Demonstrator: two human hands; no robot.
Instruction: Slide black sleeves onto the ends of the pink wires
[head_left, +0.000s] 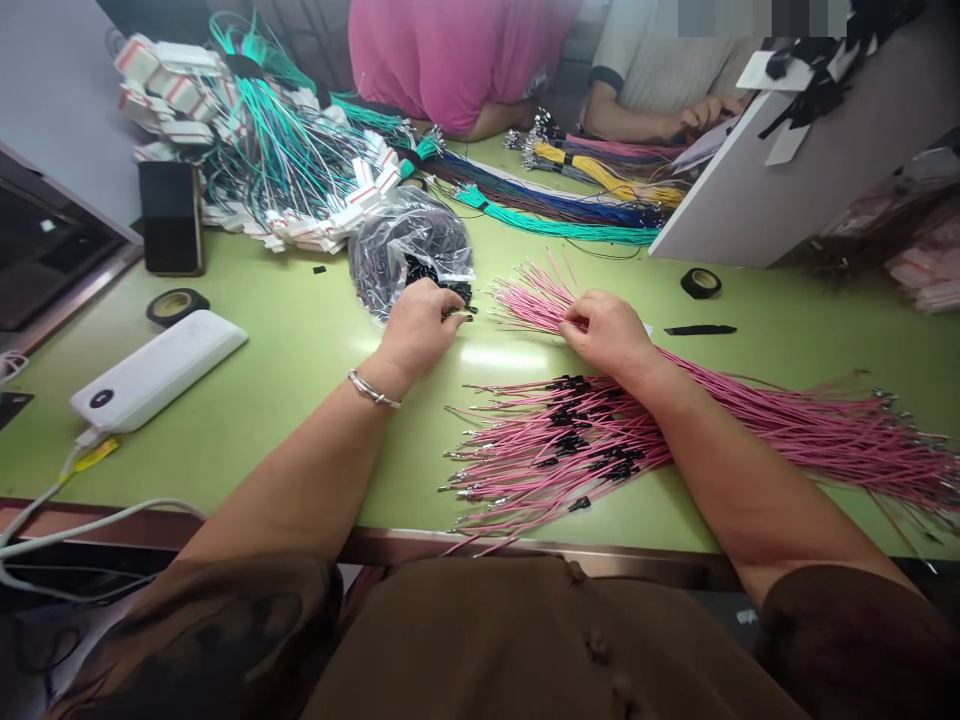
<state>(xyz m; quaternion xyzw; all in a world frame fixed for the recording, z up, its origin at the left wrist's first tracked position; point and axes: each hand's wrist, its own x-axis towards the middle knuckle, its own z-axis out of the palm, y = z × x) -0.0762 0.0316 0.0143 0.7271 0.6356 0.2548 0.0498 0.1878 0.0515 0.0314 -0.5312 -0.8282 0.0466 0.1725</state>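
Observation:
My left hand [424,322] is at the front of a clear plastic bag [375,250] of small black parts, its thumb and fingertips pinched at a small black piece [469,317]. My right hand [606,335] rests on a bundle of pink wires [532,300], thumb and fingers closed on the wires near their left ends. Nearer to me lies a second spread of pink wires [495,465], many with small black sleeves [566,415] partway along. The wires of both groups run off to the right under my right forearm.
A white power bank [161,375], a phone [171,218] and black tape [177,305] lie left. More tape [701,283] and a black blade-like tool [701,330] lie right. Green wires [270,130] with white connectors fill the back left. A white panel [720,180] stands back right; two people sit opposite.

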